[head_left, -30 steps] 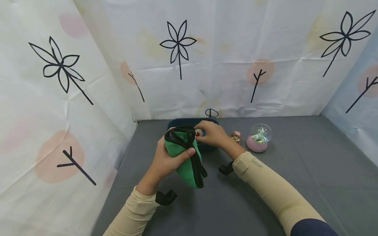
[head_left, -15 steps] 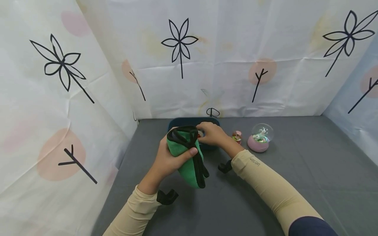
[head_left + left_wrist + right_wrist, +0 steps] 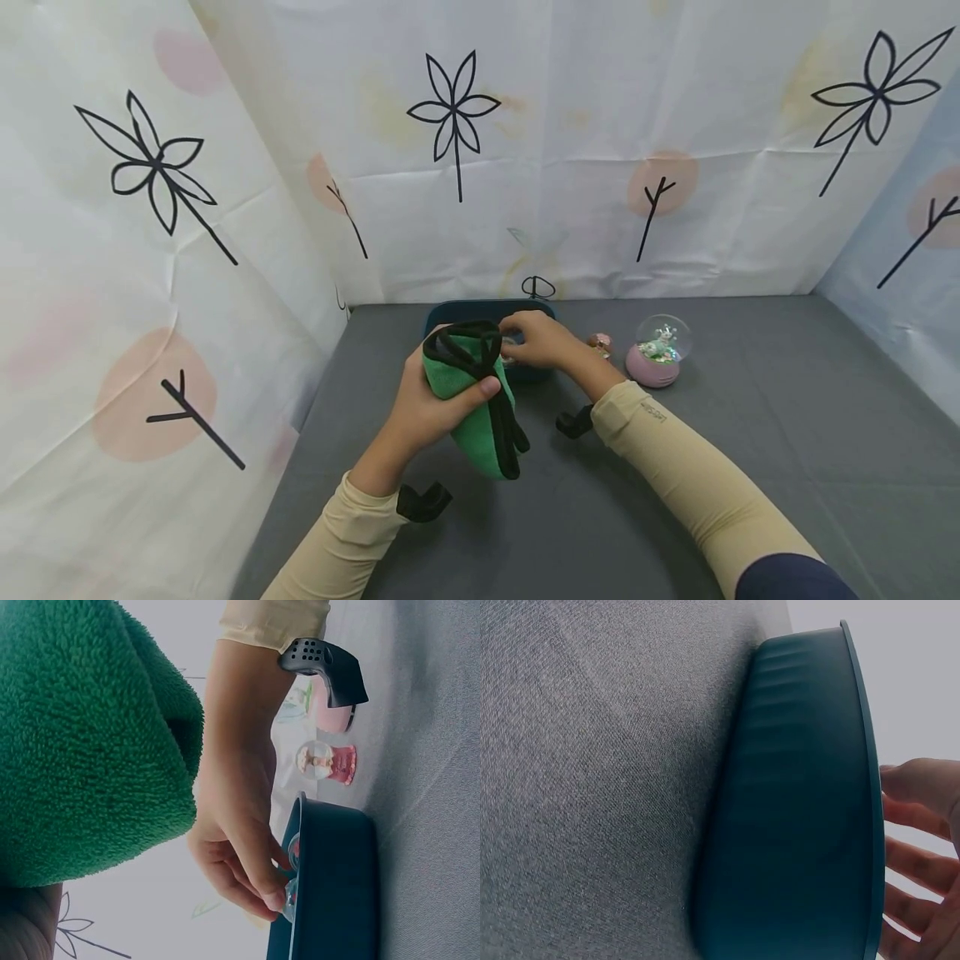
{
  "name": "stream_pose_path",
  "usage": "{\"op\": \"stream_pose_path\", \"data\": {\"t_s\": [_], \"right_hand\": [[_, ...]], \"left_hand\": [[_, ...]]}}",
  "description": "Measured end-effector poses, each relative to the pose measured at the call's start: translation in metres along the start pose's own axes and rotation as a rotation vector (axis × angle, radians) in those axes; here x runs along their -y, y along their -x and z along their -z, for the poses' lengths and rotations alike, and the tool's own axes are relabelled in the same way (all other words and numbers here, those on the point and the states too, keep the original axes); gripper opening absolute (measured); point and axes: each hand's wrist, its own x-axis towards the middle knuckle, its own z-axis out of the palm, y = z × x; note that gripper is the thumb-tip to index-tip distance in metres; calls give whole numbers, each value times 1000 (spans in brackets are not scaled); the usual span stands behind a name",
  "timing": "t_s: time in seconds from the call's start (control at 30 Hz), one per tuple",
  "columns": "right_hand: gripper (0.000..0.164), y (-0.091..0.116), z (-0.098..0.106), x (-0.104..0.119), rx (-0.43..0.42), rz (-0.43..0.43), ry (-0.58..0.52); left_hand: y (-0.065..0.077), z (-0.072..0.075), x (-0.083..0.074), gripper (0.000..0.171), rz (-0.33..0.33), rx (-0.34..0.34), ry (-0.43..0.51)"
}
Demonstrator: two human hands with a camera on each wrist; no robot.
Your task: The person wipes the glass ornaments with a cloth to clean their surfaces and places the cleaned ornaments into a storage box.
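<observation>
My left hand (image 3: 431, 408) grips a folded green towel (image 3: 476, 442) with black edging, held above the table. In the left wrist view the fuzzy towel covers much of the left side. My right hand (image 3: 546, 342) reaches over the rim of a dark teal bin (image 3: 491, 309). There, as the left wrist view shows, its thumb and fingers pinch a small snow globe (image 3: 290, 901) at the bin's rim. Another clear globe (image 3: 294, 851) shows just inside the bin. The globes' lower parts are hidden by the bin wall. In the right wrist view, fingers (image 3: 919, 866) appear beyond the bin's rim.
Right of the bin stands a small snow globe with a red base (image 3: 343, 763), partly behind my right wrist in the head view. Farther right is a larger snow globe with a pink base (image 3: 654, 367). A patterned cloth wall (image 3: 585, 225) closes off the grey table's back.
The white and red piece at my right fingertips has sunk lower into the bin and shows less now. My left hand and the towel have barely moved.
</observation>
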Motion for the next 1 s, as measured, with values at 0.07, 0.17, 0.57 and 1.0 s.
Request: {"op": "stream_pose_path", "data": {"t_s": [0.07,0.17,0.57,1.0], "right_hand": [[33,0,0,-1,4,-11,-10],[35,0,-1,-4,15,-37,-25],[37,-2,-3,-9,21,-52,-67],[37,-8,0,-2,82,-109,-14]], "left_hand": [[0,0,0,49,5,-1,-1],[1,0,1,49,6,2,3],[2,1,0,49,15,-1,2],[-1,3,-1,49,17,-5,-10]]}}
